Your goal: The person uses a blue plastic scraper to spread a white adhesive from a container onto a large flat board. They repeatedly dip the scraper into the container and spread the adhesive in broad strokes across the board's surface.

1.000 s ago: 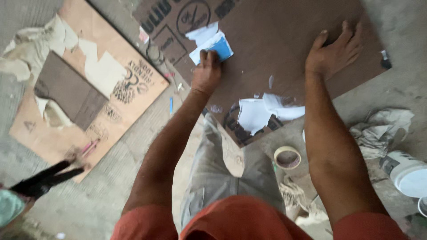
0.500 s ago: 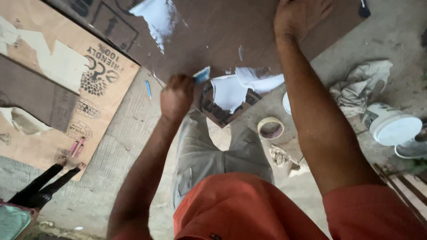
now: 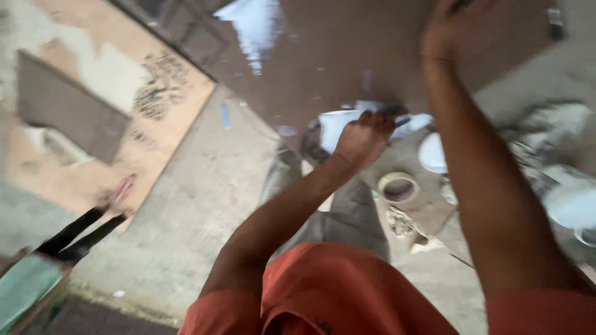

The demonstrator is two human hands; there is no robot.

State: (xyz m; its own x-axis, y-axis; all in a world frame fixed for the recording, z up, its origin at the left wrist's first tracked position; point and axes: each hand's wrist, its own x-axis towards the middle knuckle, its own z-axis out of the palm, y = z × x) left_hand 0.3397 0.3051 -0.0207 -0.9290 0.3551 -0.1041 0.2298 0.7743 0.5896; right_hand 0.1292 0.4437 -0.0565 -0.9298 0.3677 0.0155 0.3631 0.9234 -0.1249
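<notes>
The view is motion-blurred. My left hand (image 3: 363, 138) is closed in a fist at the near edge of a large brown board (image 3: 347, 56), over white paper scraps (image 3: 335, 124). A thin dark tip of a small flat tool (image 3: 403, 121) sticks out of the fist to the right. My right hand (image 3: 452, 28) lies flat on the board farther up, fingers spread, holding nothing. A white patch (image 3: 254, 25) sits on the board at the upper left. My orange shirt and grey trousers fill the bottom.
A tape roll (image 3: 397, 186) and a white round lid (image 3: 433, 152) lie on the concrete floor between my arms. A white tub (image 3: 571, 205) and crumpled cloth (image 3: 546, 127) are at the right. Flattened cardboard (image 3: 124, 93) and black-handled tools (image 3: 81, 232) lie at the left.
My left hand pulled back from the white patch on the board to the board's near edge. The camera swung left and closer; my right hand stayed pressed on the board.
</notes>
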